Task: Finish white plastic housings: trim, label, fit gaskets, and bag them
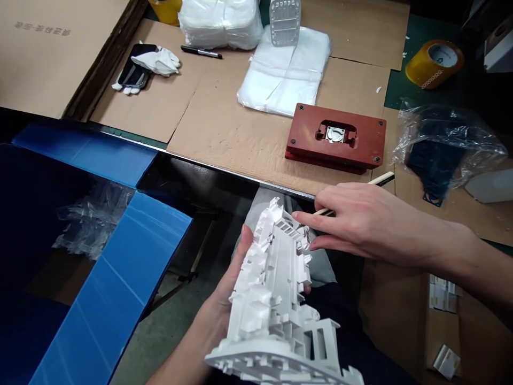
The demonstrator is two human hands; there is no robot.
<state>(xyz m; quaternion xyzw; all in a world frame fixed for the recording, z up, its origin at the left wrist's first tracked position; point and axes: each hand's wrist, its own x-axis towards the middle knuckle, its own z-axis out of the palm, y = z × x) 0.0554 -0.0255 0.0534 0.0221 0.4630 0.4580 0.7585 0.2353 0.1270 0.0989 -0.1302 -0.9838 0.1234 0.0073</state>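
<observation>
A long white moulded plastic part (280, 267), with ribs, clips and slots, is held out over my lap. My left hand (224, 291) is closed round its left side and underside, thumb along the upper left edge. At the far end, my right hand (360, 222) has its index fingertip at the part's top right corner. A thin pale stick-like tool (382, 178) with a dark stripe runs through the right hand; its working tip cannot be made out. Just beyond, on the bench, lies a dark red block fixture (336, 136) with a small metal piece (335, 134) in its recess.
Stacked clear plastic bags (280, 75), a black marker (201, 52), a phone (138, 67) with white gloves (158, 60) and yellow tape (435, 63) lie on the cardboard-covered bench. At right sits a bagged dark blue part (435, 155). A blue box (116, 272) stands open at left.
</observation>
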